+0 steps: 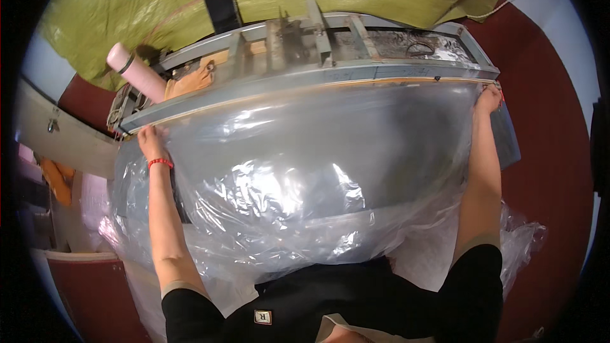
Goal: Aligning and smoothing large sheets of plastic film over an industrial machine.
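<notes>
A wide sheet of clear plastic film (298, 152) is stretched between my two arms, its far edge along the front bar of a long grey metal frame machine (267, 84). My left hand (152, 142) is closed on the film's far left corner, beside the bar's left end. At the bar's right end, my right hand (488, 98) pinches the far right corner. An orange-brown strip (356, 82) runs along the bar between the hands. Below, the film hangs in shiny folds over a grey surface and reaches toward my body.
Behind the machine hangs a yellow-green woven sheet (152, 6) with a black phone (223, 11) against it. A pink bottle (136, 73) and an orange cloth or glove (190, 82) lie at the machine's left. A pale cabinet door (63, 128) stands left; the floor (546, 152) is dark red.
</notes>
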`<state>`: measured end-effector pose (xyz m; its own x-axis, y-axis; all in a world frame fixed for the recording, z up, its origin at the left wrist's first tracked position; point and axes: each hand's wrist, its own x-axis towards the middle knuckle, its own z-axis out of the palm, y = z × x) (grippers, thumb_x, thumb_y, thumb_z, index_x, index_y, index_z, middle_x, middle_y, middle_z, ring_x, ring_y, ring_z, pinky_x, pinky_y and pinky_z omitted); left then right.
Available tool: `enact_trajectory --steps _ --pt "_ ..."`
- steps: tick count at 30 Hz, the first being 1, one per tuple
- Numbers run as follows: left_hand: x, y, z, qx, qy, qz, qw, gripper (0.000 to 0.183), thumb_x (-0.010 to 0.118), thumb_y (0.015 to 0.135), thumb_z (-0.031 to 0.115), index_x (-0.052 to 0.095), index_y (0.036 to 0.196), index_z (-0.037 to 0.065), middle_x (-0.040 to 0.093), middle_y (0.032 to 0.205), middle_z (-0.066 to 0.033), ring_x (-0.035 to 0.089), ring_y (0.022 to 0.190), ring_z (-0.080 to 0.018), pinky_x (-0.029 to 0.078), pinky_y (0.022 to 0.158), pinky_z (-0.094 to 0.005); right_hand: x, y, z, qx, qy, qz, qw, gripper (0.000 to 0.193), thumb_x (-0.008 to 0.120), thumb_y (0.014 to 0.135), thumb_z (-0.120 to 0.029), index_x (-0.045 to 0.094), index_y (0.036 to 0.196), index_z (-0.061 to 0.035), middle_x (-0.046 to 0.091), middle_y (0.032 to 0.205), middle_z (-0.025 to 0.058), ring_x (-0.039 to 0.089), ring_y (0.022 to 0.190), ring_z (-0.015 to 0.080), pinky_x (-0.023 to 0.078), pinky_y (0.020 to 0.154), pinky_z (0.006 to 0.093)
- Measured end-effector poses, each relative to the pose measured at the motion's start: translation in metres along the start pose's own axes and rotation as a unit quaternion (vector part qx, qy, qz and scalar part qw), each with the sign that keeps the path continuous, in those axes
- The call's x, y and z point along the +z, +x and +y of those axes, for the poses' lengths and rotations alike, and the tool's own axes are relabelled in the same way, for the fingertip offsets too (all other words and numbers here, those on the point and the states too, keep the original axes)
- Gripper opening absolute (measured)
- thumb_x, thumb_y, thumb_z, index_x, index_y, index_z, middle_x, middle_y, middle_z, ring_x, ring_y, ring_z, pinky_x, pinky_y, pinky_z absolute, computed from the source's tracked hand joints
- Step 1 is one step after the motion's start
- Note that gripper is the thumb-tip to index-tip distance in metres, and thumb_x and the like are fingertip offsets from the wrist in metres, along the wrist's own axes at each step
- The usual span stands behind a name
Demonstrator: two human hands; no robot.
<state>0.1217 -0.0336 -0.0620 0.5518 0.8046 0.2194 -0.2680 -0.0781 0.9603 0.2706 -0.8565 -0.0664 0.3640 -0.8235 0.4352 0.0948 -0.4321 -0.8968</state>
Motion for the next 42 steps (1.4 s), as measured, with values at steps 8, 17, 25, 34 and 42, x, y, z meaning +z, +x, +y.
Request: enact_trajectory --steps 8,17,25,34,42 --pt "-0.048 -0.072 0.11 0.057 0.044 -0.2 0.977 0.007 0.049 0.079 0.005 0.048 0.085 0.009 0.046 0.072 0.004 0.044 0.063 -0.0034 0.038 0.055 -0.0179 0.017 -0.242 -0.246 -0.427 0.085 -0.329 0.838 0.018 0.056 0.079 -0.015 0.053 0.091 -0.0028 0.053 0.094 0.0108 0.049 0.09 0.0228 0.037 0.08 0.0314" --pt "-0.127 -0.063 0.118 0.161 0.228 -0.104 0.955 0.016 0.051 0.082 0.011 0.051 0.096 0.004 0.055 0.086 -0.0054 0.05 0.081 -0.0124 0.039 0.072 -0.0247 0.01 -0.347 -0.223 -0.144 0.182 -0.639 0.733 0.023 0.063 0.074 -0.023 0.056 0.073 -0.0019 0.054 0.061 0.0026 0.053 0.061 0.012 0.042 0.057 0.0257" --pt "-0.185 -0.147 0.066 0.268 0.544 -0.214 0.766 0.036 0.047 0.082 0.015 0.047 0.116 0.005 0.041 0.125 -0.0136 0.034 0.118 -0.0333 0.025 0.098 -0.0385 -0.094 -0.144 -0.083 -0.182 -0.077 -0.416 0.887 0.017 0.061 0.075 -0.015 0.058 0.074 0.0013 0.057 0.064 0.0026 0.049 0.065 0.0082 0.04 0.062 0.0232" --pt "-0.119 -0.215 0.127 0.21 0.372 -0.298 0.854 0.027 0.048 0.08 0.012 0.053 0.104 0.003 0.049 0.115 -0.0125 0.042 0.111 -0.0303 0.035 0.09 -0.0401 -0.172 -0.045 -0.013 -0.173 -0.159 -0.339 0.911 0.021 0.06 0.078 -0.018 0.054 0.072 0.001 0.049 0.061 0.0014 0.04 0.061 0.009 0.038 0.059 0.024" --pt "0.007 -0.224 0.124 0.323 0.498 -0.452 0.666 0.055 0.05 0.081 0.032 0.035 0.124 0.001 0.028 0.133 -0.015 0.02 0.126 -0.0307 0.023 0.098 -0.0431 -0.17 -0.054 -0.021 -0.187 -0.166 -0.326 0.912 0.023 0.058 0.079 -0.02 0.053 0.074 0.0017 0.048 0.06 0.0038 0.041 0.06 0.0105 0.039 0.059 0.0251"
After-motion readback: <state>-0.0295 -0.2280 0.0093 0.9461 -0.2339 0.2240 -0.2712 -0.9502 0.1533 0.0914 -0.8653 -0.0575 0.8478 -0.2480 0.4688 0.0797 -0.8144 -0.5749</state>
